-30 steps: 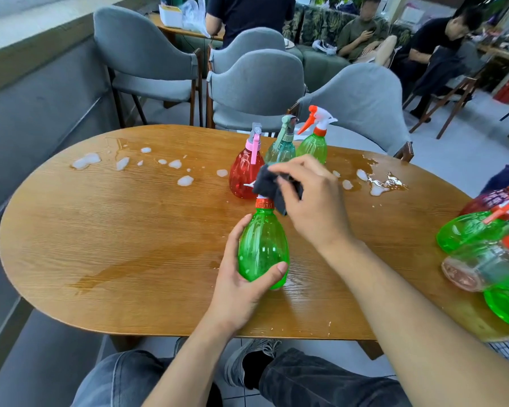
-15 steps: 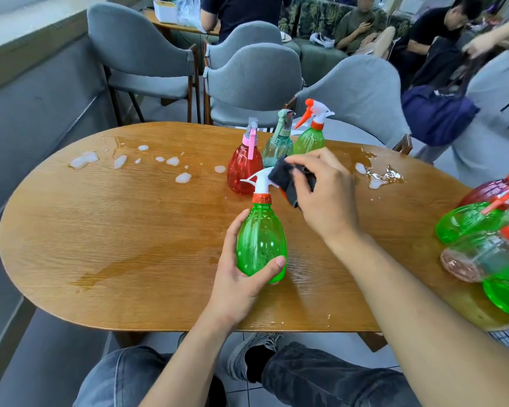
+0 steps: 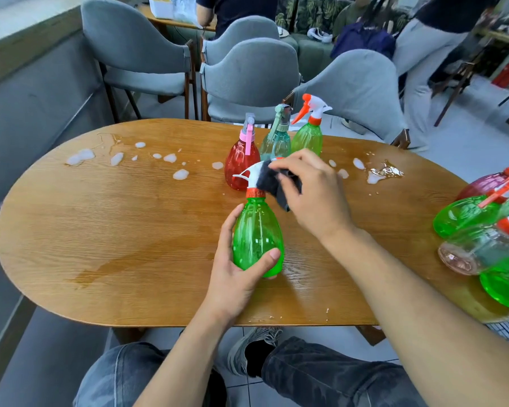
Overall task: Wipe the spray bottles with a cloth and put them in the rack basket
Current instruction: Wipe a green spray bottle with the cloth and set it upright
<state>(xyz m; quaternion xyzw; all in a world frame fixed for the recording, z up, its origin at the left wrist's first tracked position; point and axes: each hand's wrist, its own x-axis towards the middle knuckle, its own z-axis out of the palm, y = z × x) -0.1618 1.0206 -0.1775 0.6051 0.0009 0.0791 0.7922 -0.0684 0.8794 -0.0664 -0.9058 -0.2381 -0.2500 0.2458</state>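
Wiping goes best with the translucent green plastic spray bottle point(image 3: 257, 239) kept upright on the oval wooden table point(image 3: 106, 230): left hand point(image 3: 235, 277) curled round its belly, right hand point(image 3: 312, 192) pinching the dark grey cloth point(image 3: 272, 183) against the white trigger head point(image 3: 252, 174), working round every side.

No text seems readable (bottles look unlabelled).

Left hand point(image 3: 232, 277) grips upright green spray bottle point(image 3: 257, 239) on wet wooden tabletop point(image 3: 130, 230); right hand point(image 3: 312, 195) presses dark cloth point(image 3: 272, 182) against its white trigger head; three bottles stand behind.
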